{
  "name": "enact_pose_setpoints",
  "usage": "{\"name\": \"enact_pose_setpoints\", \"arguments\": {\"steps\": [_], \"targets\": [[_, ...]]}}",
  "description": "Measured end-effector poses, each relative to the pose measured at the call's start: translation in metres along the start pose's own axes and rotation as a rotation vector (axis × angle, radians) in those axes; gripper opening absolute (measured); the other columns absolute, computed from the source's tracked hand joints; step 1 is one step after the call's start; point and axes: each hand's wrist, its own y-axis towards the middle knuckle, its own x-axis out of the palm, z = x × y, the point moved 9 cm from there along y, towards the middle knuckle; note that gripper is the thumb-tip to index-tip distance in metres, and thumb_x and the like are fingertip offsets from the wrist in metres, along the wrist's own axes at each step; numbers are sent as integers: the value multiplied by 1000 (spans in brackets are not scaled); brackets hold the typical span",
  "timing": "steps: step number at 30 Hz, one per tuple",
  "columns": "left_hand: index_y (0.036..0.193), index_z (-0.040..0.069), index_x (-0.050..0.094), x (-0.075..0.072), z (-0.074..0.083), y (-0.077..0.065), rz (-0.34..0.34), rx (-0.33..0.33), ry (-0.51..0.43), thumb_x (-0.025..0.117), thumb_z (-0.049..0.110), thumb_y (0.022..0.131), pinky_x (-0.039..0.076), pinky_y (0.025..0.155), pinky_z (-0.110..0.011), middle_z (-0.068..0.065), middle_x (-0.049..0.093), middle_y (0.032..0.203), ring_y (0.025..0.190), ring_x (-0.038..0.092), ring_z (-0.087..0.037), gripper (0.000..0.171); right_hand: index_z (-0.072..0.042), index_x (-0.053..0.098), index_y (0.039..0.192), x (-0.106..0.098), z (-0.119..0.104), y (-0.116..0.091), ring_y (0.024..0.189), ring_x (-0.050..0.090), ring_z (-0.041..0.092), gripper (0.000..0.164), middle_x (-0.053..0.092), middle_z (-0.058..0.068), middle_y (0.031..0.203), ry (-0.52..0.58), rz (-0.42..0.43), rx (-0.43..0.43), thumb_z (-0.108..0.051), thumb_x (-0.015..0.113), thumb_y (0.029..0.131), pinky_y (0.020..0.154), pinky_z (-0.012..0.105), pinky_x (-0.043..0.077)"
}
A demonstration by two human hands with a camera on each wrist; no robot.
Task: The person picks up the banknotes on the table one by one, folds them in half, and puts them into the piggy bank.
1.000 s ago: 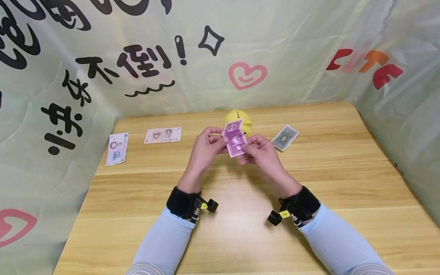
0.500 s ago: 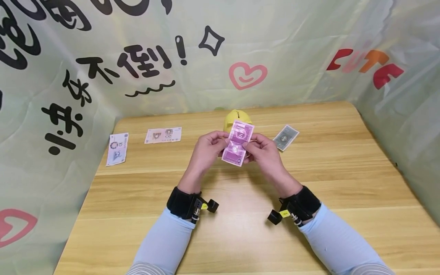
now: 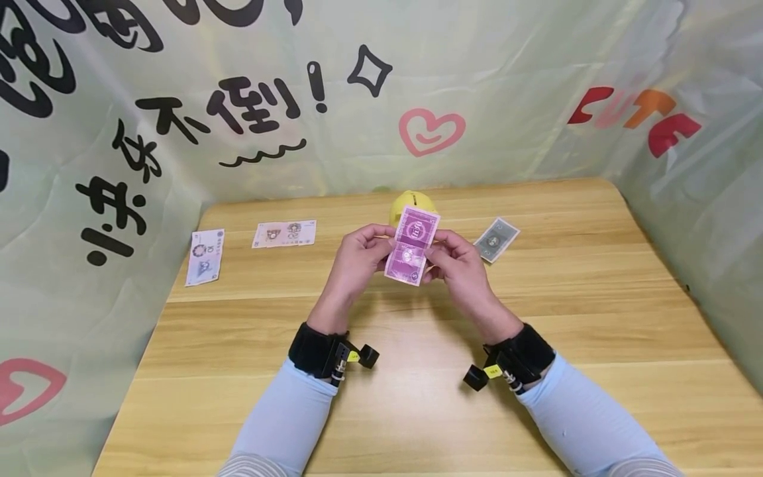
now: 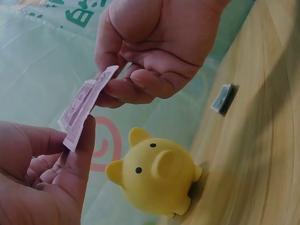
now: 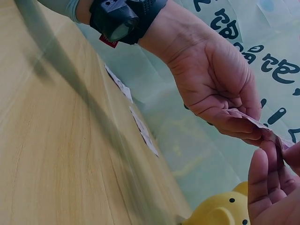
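A purple banknote [image 3: 411, 246], creased across its middle, is held up above the table between both hands. My left hand [image 3: 358, 258] pinches its left edge between thumb and fingers. On the opposite edge, my right hand [image 3: 457, 265] pinches it the same way. In the left wrist view the banknote [image 4: 87, 110] appears nearly edge-on and bent along its crease. Behind it stands a yellow piggy bank [image 3: 412, 199] with a slot on top, partly covered by the note in the head view. The left wrist view shows the piggy bank's face [image 4: 159, 173].
Two pale banknotes lie flat at the left: one upright note [image 3: 204, 258] near the table's edge and one sideways note [image 3: 283, 234] beside it. A grey-green banknote [image 3: 497, 240] lies right of the right hand. A printed curtain [image 3: 507, 86] surrounds the wooden table [image 3: 411, 411].
The purple banknote has unfolded from a bent shape into a longer, flatter one, facing the head camera. Both hands keep hold of it and have hardly moved.
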Motion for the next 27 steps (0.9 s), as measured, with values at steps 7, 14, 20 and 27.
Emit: {"name": "enact_pose_setpoints", "arguments": {"steps": [7, 14, 20, 27], "targets": [[118, -1, 71, 0, -2, 1, -7, -20, -61, 64, 2, 102, 64, 69, -27, -7, 76, 92, 78, 72, -19, 18, -4, 72, 112, -1, 1, 1, 80, 68, 14, 23, 73, -1, 95, 6, 9, -27, 6, 57, 100, 63, 26, 61], [107, -3, 72, 2, -4, 2, -20, -29, -112, 58, -3, 103, 64, 76, -28, -8, 76, 102, 87, 73, -18, 14, 1, 74, 109, -2, 3, 2, 77, 69, 16, 18, 79, -3, 108, -24, -15, -47, 3, 58, 101, 65, 27, 62], [113, -2, 74, 2, -6, 2, -35, -41, -91, 59, 6, 104, 65, 87, -36, -14, 75, 113, 95, 73, -22, 19, 4, 73, 110, -5, 5, 3, 79, 68, 16, 19, 78, -3, 110, -64, 11, -23, 2, 56, 102, 65, 26, 60], [121, -6, 70, 2, -6, 3, -29, -40, -55, 66, 2, 101, 66, 85, -36, -17, 77, 110, 89, 75, -19, 22, 15, 68, 114, -6, 4, 4, 83, 70, 18, 24, 77, 1, 108, -64, 6, -18, 4, 53, 99, 67, 32, 63]]}}
